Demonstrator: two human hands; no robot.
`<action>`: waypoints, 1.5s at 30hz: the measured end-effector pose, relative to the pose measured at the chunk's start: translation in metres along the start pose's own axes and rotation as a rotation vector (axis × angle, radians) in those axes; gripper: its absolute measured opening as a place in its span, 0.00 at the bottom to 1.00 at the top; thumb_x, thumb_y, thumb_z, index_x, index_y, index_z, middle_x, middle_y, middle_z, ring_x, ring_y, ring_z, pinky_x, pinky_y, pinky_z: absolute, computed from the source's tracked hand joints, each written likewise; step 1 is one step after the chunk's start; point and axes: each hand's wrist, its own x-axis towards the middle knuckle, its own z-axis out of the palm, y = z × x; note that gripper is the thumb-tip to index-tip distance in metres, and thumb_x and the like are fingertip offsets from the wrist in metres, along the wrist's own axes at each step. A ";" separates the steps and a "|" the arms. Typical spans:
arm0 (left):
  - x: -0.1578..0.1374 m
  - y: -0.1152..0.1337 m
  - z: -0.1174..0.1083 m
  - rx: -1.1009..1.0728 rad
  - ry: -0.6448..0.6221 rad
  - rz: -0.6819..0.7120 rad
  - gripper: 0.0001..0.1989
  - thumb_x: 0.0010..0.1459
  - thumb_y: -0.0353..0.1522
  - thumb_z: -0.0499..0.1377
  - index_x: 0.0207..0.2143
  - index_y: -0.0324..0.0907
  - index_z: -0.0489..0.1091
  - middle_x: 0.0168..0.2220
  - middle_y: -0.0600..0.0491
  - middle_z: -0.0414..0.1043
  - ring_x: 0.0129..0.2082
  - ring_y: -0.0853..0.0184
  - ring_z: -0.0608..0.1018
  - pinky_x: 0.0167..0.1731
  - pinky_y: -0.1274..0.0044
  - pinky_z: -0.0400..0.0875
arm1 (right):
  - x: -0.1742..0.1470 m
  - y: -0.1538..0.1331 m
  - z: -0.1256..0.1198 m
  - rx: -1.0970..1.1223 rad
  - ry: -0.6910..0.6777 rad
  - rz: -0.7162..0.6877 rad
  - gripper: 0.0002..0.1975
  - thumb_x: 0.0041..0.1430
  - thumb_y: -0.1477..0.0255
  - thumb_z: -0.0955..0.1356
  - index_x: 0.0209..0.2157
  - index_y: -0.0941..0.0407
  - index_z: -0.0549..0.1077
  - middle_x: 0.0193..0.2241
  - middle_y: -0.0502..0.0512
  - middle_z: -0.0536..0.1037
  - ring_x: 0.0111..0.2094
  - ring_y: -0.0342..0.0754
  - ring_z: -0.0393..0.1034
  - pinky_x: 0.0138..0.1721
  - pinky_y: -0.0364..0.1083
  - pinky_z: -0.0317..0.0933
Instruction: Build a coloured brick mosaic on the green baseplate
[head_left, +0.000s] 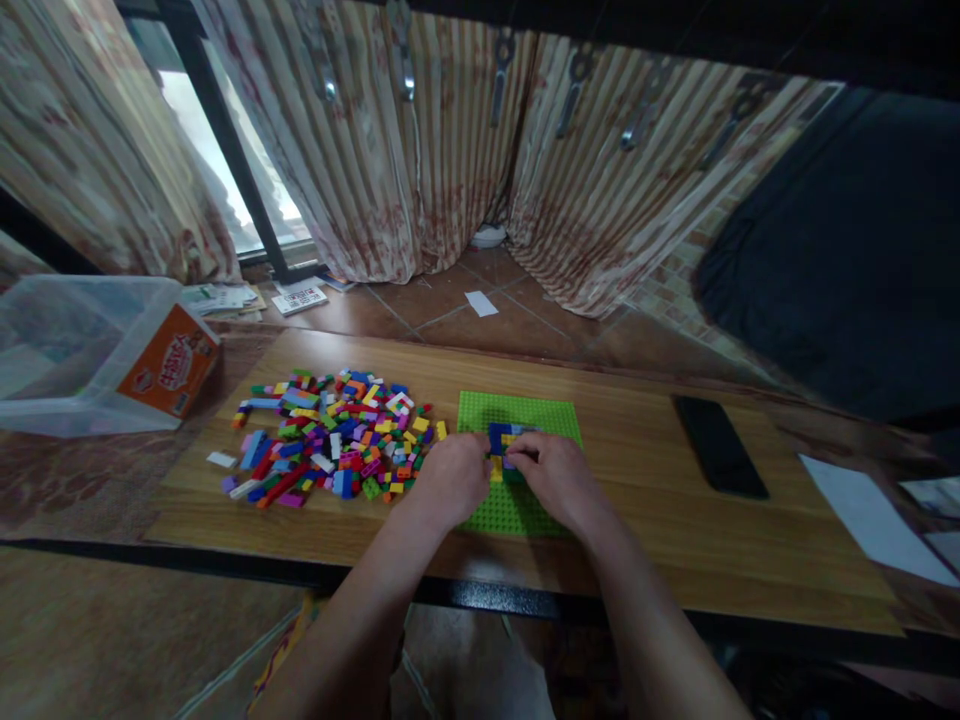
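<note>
On the table lies a bright green studded baseplate (517, 408). A low cluster of building bricks (496, 438), dark blue and yellow among them, is built on its middle. My left hand (456, 478) is closed at the cluster's left side, its fingertips against the bricks; whatever they may pinch is hidden. From the right, my right hand (553, 472) reaches over the cluster with thumb and forefinger pinched on a small brick, which the fingers mostly cover. To the left of the baseplate spreads a large pile of loose multicoloured bricks (330, 430).
A clear plastic box (82, 350) with an orange label stands left of the wooden board (637, 540). To the right lie a black phone (720, 447) and a white paper sheet (874, 515). Striped curtains (450, 150) hang behind, and books (300, 298) rest near the window.
</note>
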 end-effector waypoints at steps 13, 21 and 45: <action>-0.001 0.001 -0.004 -0.030 -0.024 -0.023 0.10 0.57 0.28 0.51 0.34 0.41 0.73 0.32 0.47 0.77 0.36 0.61 0.79 0.37 0.74 0.71 | -0.005 0.005 -0.005 0.066 0.156 0.122 0.08 0.56 0.69 0.67 0.28 0.55 0.77 0.27 0.52 0.80 0.30 0.47 0.72 0.32 0.45 0.58; 0.005 0.007 0.003 -0.003 0.033 -0.176 0.11 0.58 0.35 0.54 0.38 0.40 0.71 0.32 0.46 0.78 0.37 0.58 0.80 0.36 0.72 0.72 | -0.005 0.005 -0.003 -0.013 0.039 0.123 0.07 0.54 0.70 0.68 0.28 0.54 0.78 0.27 0.52 0.80 0.29 0.48 0.72 0.31 0.45 0.57; 0.016 0.012 0.006 -0.053 0.001 -0.317 0.13 0.53 0.38 0.59 0.39 0.43 0.72 0.37 0.46 0.78 0.40 0.57 0.79 0.36 0.71 0.72 | -0.003 -0.001 0.003 -0.041 0.072 0.100 0.09 0.51 0.75 0.66 0.23 0.55 0.78 0.24 0.54 0.79 0.27 0.48 0.71 0.29 0.45 0.58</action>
